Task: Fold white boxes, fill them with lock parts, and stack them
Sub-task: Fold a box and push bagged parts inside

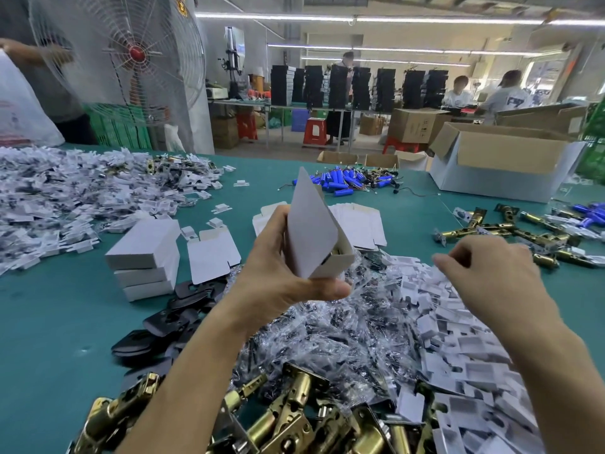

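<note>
Left grip (281, 267): closed round white box (311, 221), tilted above worktop (49, 322), open end at 5 o'clock | Right grip (484, 270): 3 o'clock of box, fingers curled over white card pile (458, 339), hold indiscernible | 3 stacked boxes (144, 260): 9 o'clock.

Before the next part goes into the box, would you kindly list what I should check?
1. The left hand grips the box: ok.
2. The open end of the box faces the right hand: ok.
3. A brass part is inside: ok, it shows at the opening.
4. The right hand has pinched a piece from the insert pile: cannot tell, blurred.
5. The stack of three closed boxes stands upright, ready for the next one: ok.
</note>
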A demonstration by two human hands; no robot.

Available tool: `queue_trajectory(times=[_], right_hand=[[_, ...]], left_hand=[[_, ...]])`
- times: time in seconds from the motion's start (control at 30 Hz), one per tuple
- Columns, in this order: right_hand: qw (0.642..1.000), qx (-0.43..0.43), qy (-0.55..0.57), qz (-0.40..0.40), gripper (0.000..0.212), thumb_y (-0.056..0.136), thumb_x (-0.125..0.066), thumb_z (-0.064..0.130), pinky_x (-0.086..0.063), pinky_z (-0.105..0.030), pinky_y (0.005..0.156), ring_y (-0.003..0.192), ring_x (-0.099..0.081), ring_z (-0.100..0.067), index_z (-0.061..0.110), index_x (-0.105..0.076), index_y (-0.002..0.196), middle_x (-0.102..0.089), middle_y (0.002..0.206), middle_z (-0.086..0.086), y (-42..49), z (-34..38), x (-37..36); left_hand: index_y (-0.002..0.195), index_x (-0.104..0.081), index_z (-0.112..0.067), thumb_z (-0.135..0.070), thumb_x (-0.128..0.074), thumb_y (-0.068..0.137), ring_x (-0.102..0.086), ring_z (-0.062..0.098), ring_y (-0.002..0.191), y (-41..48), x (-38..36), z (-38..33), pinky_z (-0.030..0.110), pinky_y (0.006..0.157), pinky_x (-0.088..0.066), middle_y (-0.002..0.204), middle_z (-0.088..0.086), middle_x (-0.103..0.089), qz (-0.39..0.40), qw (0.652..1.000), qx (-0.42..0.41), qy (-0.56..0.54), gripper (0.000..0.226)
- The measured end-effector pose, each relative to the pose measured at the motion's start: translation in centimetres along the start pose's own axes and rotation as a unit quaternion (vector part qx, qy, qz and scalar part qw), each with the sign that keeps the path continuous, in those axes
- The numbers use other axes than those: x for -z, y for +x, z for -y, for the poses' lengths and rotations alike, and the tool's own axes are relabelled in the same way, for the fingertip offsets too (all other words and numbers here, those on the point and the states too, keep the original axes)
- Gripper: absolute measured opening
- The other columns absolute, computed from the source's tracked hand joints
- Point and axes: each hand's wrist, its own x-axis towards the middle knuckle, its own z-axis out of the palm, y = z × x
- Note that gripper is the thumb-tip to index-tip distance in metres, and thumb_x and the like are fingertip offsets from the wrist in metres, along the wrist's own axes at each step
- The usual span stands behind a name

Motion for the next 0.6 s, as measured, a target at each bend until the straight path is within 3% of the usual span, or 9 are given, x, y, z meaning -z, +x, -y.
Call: queue_trajectory(times=[0.17, 0.23, 0.33, 0.43, 0.53, 0.6], right_hand=[[0.980, 0.135, 0.116, -0.086, 0.007, 0.082, -0.079, 0.019, -0.055, -0.034, 0.075, 0.070, -0.064, -0.008, 0.022, -0.072, 0.080, -0.064, 0.070, 0.013, -0.8, 2.3, 1.9], [0.963, 0.171, 0.181, -0.099, 0.022, 0.080, -0.081, 0.015, -0.055, -0.021, 0.067, 0.065, -0.065, -0.001, 0.025, -0.067, 0.094, -0.065, 0.072, 0.015, -1.2, 3.0, 2.3], [0.918, 0.234, 0.309, -0.088, 0.037, 0.079, -0.079, 0.018, -0.058, -0.027, 0.066, 0.070, -0.069, -0.010, 0.028, -0.061, 0.110, -0.070, 0.078, 0.010, -1.7, 4.5, 3.2], [0.890, 0.325, 0.300, -0.107, 0.021, 0.086, -0.076, 0.020, -0.054, -0.032, 0.062, 0.072, -0.065, -0.012, 0.028, -0.070, 0.105, -0.069, 0.084, 0.009, -1.9, 6.4, 4.3], [0.898, 0.366, 0.235, -0.069, 0.019, 0.089, -0.073, 0.016, -0.046, -0.016, 0.066, 0.076, -0.061, -0.008, 0.026, -0.075, 0.105, -0.067, 0.086, 0.005, -1.5, 8.2, 4.7], [0.912, 0.363, 0.188, -0.034, 0.023, 0.089, -0.072, 0.015, -0.043, -0.013, 0.069, 0.077, -0.060, -0.006, 0.026, -0.075, 0.109, -0.067, 0.085, 0.006, -1.0, 9.1, 4.5]], left_hand=[[0.123, -0.055, -0.032, 0.000, -0.088, 0.055, -0.066, 0.000, 0.087, 0.2, 0.4, 0.5, 0.016, 0.071, -0.053, 0.095, -0.011, -0.066, 0.030, 0.998, 0.018, -0.046, 0.083], [0.120, -0.058, -0.038, 0.002, -0.088, 0.055, -0.067, -0.001, 0.090, 0.3, 0.6, 0.6, 0.016, 0.071, -0.053, 0.104, -0.007, -0.067, 0.040, 0.997, 0.032, -0.056, 0.081], [0.124, -0.057, -0.032, -0.002, -0.091, 0.054, -0.065, -0.001, 0.098, 0.3, 0.9, 0.7, 0.015, 0.071, -0.053, 0.115, -0.005, -0.067, 0.052, 0.997, 0.046, -0.028, 0.084], [0.129, -0.058, -0.035, -0.013, -0.096, 0.050, -0.063, 0.003, 0.106, 0.2, 0.8, 0.6, 0.015, 0.073, -0.053, 0.121, -0.009, -0.067, 0.071, 0.996, 0.053, -0.002, 0.090], [0.128, -0.058, -0.043, -0.027, -0.093, 0.052, -0.062, 0.007, 0.111, 0.2, 0.5, 0.4, 0.016, 0.076, -0.051, 0.121, -0.010, -0.067, 0.098, 0.993, 0.060, 0.010, 0.085], [0.125, -0.059, -0.047, -0.031, -0.091, 0.055, -0.061, 0.007, 0.113, 0.2, 0.2, 0.3, 0.021, 0.081, -0.051, 0.122, -0.011, -0.067, 0.111, 0.991, 0.066, 0.013, 0.079]])
